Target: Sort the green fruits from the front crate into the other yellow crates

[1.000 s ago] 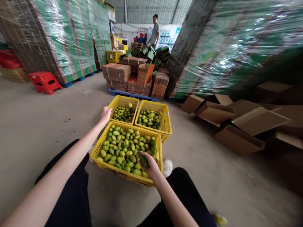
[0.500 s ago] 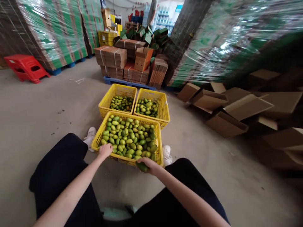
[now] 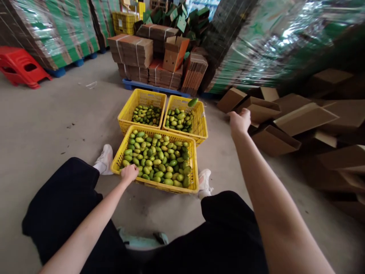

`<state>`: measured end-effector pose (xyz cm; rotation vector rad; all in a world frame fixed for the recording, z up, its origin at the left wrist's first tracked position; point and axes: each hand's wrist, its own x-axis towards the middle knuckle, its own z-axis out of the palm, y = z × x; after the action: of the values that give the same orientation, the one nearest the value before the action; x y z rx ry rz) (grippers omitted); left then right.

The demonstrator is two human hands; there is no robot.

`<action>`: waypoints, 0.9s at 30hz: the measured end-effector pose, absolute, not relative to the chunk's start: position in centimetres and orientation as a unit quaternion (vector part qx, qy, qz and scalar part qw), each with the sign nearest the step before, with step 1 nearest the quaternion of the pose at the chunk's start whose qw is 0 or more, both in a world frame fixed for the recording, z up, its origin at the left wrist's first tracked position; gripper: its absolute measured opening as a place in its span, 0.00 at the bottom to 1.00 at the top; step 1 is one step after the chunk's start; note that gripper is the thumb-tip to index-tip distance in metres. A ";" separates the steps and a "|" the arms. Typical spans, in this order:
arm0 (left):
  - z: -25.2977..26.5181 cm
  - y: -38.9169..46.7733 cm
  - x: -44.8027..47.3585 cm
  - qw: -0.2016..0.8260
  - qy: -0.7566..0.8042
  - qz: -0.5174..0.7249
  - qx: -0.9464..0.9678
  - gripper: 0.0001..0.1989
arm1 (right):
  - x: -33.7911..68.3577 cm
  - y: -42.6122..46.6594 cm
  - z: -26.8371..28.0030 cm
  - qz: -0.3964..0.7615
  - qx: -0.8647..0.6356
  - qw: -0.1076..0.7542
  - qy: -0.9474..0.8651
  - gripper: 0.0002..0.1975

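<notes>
Resting curled left hand (image 3: pixel 129 173) on rim of front crate (image 3: pixel 165 185); holding unclenched right hand (image 3: pixel 240 120) apart from green fruit (image 3: pixel 193 102) above rear-right crate (image 3: pixel 200 122).

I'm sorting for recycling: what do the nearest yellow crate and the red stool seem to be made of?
Nearest yellow crate: probably rigid moulded plastic, satin-looking, judging by its uniform colour and slotted walls. Red stool: likely plastic, slightly shiny, with moulded-looking openings.

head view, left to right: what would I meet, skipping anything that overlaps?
red stool → left white shoe → left hand → lone green fruit → right white shoe → right hand
</notes>
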<state>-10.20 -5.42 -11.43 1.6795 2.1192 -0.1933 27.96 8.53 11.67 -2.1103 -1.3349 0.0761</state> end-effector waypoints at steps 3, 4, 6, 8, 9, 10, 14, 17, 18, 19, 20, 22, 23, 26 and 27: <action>-11.4 -5.4 -10.1 0.214 0.766 -0.066 0.603 0.20 | 29.1 6.9 7.5 0.069 -0.820 0.290 -0.488 0.31; -11.4 -5.4 -10.1 0.214 0.766 -0.065 0.602 0.20 | 29.0 5.8 5.2 0.086 -0.811 0.244 -0.525 0.33; -11.4 -5.3 -10.0 0.215 0.767 -0.064 0.601 0.20 | 28.0 3.2 0.4 0.132 -0.783 0.127 -0.595 0.32; -11.4 -5.3 -10.0 0.216 0.767 -0.064 0.600 0.20 | 26.2 1.0 -4.0 0.171 -0.759 0.084 -0.622 0.29; -11.3 -5.4 -10.0 0.217 0.767 -0.064 0.600 0.20 | 25.0 0.3 -5.7 0.186 -0.746 0.068 -0.636 0.28; -11.3 -5.4 -10.0 0.218 0.767 -0.064 0.600 0.20 | 23.8 -0.3 -7.2 0.198 -0.731 0.057 -0.651 0.28; -10.9 -5.5 -9.9 0.226 0.768 -0.064 0.595 0.20 | 19.3 -0.3 -10.7 0.229 -0.632 0.031 -0.740 0.28; -10.7 -5.6 -9.8 0.234 0.768 -0.066 0.592 0.20 | 16.5 1.4 -12.6 0.256 -0.570 0.001 -0.781 0.29; -10.6 -5.6 -9.8 0.235 0.768 -0.066 0.593 0.19 | 15.6 2.2 -13.2 0.264 -0.569 -0.008 -0.779 0.29; -10.6 -5.6 -9.7 0.236 0.767 -0.066 0.593 0.19 | 14.7 3.0 -13.9 0.270 -0.575 -0.014 -0.772 0.29; -10.5 -5.6 -9.7 0.235 0.767 -0.066 0.593 0.19 | 13.8 3.8 -14.5 0.271 -0.583 -0.022 -0.766 0.28; -10.5 -5.6 -9.6 0.233 0.769 -0.068 0.591 0.18 | 12.1 5.2 -15.6 0.266 -0.598 -0.044 -0.754 0.29; -10.5 -5.6 -9.6 0.233 0.770 -0.069 0.590 0.18 | 11.3 5.7 -16.0 0.261 -0.604 -0.059 -0.751 0.29; -10.5 -5.5 -9.4 0.232 0.774 -0.070 0.585 0.18 | 9.9 6.3 -16.6 0.249 -0.606 -0.112 -0.747 0.26; -10.5 -5.5 -9.4 0.232 0.775 -0.070 0.584 0.18 | 9.8 6.1 -16.5 0.245 -0.601 -0.127 -0.750 0.25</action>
<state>-9.44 -5.49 -10.54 1.6050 2.1293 -0.1914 9.77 6.09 -16.54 -2.0589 -2.5666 0.8384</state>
